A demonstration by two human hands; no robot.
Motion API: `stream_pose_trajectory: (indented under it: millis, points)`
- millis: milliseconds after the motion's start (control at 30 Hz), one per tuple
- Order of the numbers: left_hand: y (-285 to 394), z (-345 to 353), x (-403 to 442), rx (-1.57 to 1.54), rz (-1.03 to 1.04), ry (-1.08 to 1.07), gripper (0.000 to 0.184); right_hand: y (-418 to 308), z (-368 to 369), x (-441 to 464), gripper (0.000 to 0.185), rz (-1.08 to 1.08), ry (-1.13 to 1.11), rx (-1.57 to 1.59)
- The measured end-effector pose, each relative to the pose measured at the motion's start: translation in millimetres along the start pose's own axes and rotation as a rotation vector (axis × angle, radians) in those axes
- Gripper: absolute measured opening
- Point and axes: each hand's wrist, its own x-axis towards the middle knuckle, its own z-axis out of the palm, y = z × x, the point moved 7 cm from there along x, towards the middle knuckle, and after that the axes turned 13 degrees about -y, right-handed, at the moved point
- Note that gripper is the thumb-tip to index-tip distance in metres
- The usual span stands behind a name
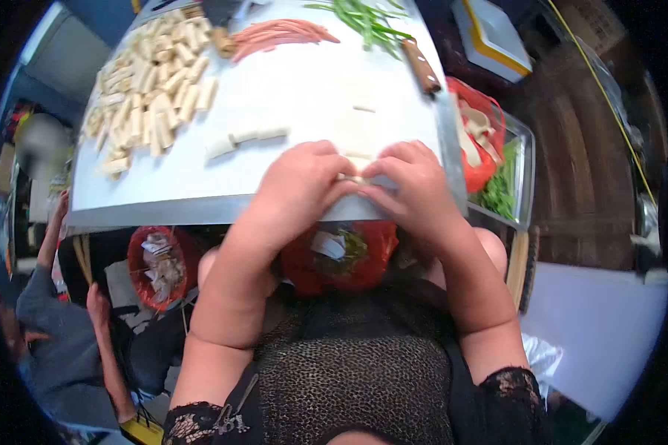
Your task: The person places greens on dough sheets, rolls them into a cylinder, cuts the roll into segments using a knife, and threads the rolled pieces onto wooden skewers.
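Note:
My left hand (297, 182) and my right hand (412, 178) meet near the front edge of the white board (297, 85). Their fingertips pinch the two ends of a small pale roll (358, 179), mostly covered by the fingers. Just beyond it lie small pale pieces (364, 109). Left of my hands, a short row of pale rolls (246, 138) rests on the board. A large heap of similar rolls (156, 89) covers the board's left side. Pink strips (282, 35) and green strips (369, 24) lie at the back.
A knife with a wooden handle (421, 67) lies at the right edge. Beside the board, a red bag (475, 170) holds pale sheets, above a metal tray (525, 178) with greens. A red bin (137, 271) stands below left, near another person (59, 348) seated there.

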Motion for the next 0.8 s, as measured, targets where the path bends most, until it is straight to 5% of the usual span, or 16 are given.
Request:
stream_pose_trajectory:
  millis: [333,433,633,800]
  points:
    - [-14,1,6,-0.008,-0.114,-0.054,0.019,18,17,-5,0.027,0.251,-0.026,0.375]
    - [-19,11,8,-0.020,-0.130,-0.107,0.021,-2,7,4,0.018,0.030,-0.010,0.085]
    - [-21,5,10,-0.111,-0.201,-0.178,0.021,-10,8,6,0.016,-0.047,-0.009,-0.132]
    - [-21,1,3,-0.129,-0.088,0.090,0.022,-15,11,8,0.015,-0.084,0.006,-0.264]
